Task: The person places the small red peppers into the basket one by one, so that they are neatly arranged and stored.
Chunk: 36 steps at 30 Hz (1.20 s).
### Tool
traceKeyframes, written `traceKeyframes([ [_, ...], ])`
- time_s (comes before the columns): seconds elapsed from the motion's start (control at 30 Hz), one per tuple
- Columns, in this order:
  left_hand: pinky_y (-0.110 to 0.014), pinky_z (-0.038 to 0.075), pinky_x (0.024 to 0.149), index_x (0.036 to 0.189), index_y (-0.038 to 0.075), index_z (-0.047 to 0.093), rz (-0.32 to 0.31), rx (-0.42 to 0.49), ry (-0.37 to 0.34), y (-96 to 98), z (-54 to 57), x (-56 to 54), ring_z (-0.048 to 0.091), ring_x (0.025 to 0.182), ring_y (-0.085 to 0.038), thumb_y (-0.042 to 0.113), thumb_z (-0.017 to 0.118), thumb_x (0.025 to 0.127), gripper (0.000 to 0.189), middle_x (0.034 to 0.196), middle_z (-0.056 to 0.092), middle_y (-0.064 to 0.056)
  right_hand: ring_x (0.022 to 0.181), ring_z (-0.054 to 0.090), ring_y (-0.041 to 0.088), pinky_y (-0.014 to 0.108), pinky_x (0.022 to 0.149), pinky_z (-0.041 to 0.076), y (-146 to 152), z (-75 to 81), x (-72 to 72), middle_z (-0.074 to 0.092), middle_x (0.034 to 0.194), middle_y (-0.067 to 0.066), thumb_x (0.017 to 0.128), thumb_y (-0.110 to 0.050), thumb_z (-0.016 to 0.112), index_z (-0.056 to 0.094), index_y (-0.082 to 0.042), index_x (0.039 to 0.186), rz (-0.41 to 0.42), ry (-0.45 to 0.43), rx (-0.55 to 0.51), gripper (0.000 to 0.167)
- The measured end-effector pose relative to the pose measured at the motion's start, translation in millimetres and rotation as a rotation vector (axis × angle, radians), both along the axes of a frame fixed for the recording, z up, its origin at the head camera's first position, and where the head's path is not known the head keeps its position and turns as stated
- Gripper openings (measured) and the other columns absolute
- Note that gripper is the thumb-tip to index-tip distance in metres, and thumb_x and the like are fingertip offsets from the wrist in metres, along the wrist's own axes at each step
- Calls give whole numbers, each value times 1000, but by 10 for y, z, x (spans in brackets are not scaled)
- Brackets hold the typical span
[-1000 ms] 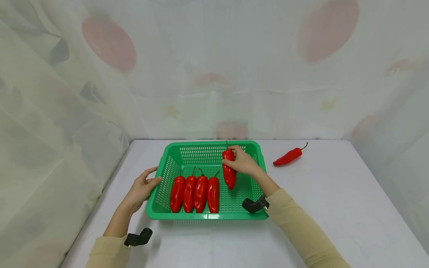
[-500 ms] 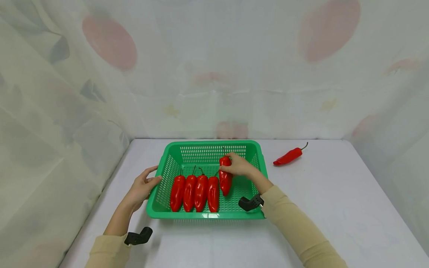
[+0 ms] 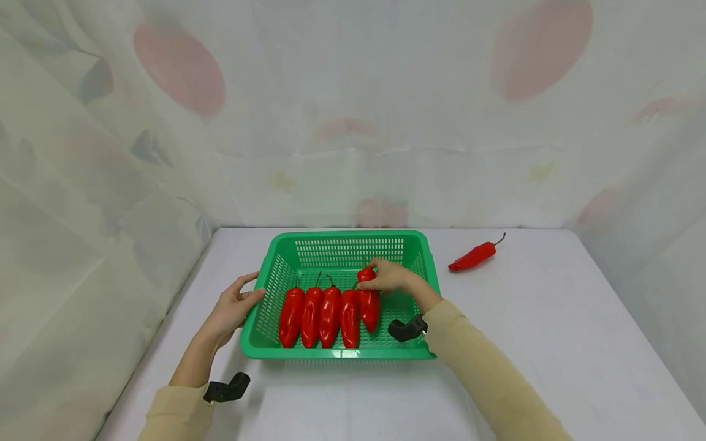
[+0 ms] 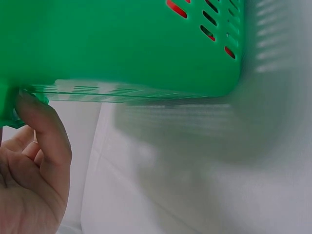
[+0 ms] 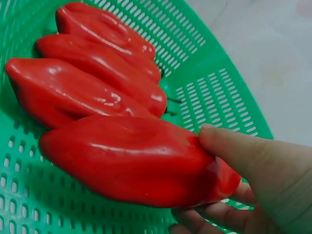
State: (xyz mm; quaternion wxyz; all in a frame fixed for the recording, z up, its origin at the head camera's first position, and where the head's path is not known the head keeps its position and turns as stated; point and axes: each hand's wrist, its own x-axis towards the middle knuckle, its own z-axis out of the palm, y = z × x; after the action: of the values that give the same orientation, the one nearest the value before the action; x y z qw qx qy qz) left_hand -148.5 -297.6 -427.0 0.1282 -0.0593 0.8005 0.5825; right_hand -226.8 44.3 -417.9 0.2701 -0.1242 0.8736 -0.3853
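Observation:
In the head view, a green plastic basket with slotted walls holds several red peppers, side by side with stems pointing away. My right hand reaches inside and pinches another red pepper near its stem end, right beside the row. The right wrist view shows the thumb on top of this pepper and fingers beneath it; its tip lies against the neighbouring pepper. At the basket's left side, my left hand grips the rim; the left wrist view shows curled fingers there.
One more red pepper lies on the white table, right of the basket, its stem toward the far right. A pale patterned sheet hangs behind the table, and sheeting also rises on both sides.
My right hand has moved left and toward me, lowering the held pepper beside the row in the basket. The left hand has stayed at the rim.

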Motion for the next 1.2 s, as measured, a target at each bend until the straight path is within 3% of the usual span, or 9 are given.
traceKeyframes([
  [0.23, -41, 56, 69, 147, 17, 19, 6, 15, -18, 11, 45, 12, 67, 85, -27, 33, 53, 94, 65, 125, 52, -27, 76, 57, 16, 27, 63, 53, -39, -81, -23, 57, 103, 10, 83, -30, 68, 40, 0, 129, 36, -27, 62, 61],
  [0.57, -40, 56, 69, 146, 12, 20, 2, 16, -22, 134, 265, 103, 66, 85, -29, 27, 52, 95, 62, 122, 52, -29, 78, 60, 15, 28, 71, 54, -38, -116, -5, 56, 107, 10, 86, -25, 66, 37, 1, 133, 31, -112, 66, 62],
  [0.77, -41, 56, 69, 146, 12, 19, 5, 16, -18, 134, 257, 101, 66, 86, -30, 26, 51, 95, 62, 122, 52, -30, 77, 62, 15, 28, 71, 55, -29, -137, -6, 56, 109, 11, 86, -24, 66, 37, 1, 134, 22, -126, 66, 62],
  [0.97, -41, 56, 69, 146, 12, 19, 5, 4, -17, 139, 257, 105, 66, 87, -30, 25, 50, 96, 60, 124, 51, -30, 79, 58, 17, 30, 71, 54, 3, -130, 4, 56, 100, 8, 84, -28, 68, 42, 1, 127, 81, -123, 114, 58],
  [1.2, -41, 56, 69, 146, 12, 20, 3, 16, -14, 142, 272, 115, 66, 87, -31, 25, 51, 96, 60, 124, 51, -30, 77, 61, 18, 32, 68, 56, 5, -155, 9, 58, 98, 8, 85, -28, 67, 37, 0, 135, 55, -188, 105, 66],
])
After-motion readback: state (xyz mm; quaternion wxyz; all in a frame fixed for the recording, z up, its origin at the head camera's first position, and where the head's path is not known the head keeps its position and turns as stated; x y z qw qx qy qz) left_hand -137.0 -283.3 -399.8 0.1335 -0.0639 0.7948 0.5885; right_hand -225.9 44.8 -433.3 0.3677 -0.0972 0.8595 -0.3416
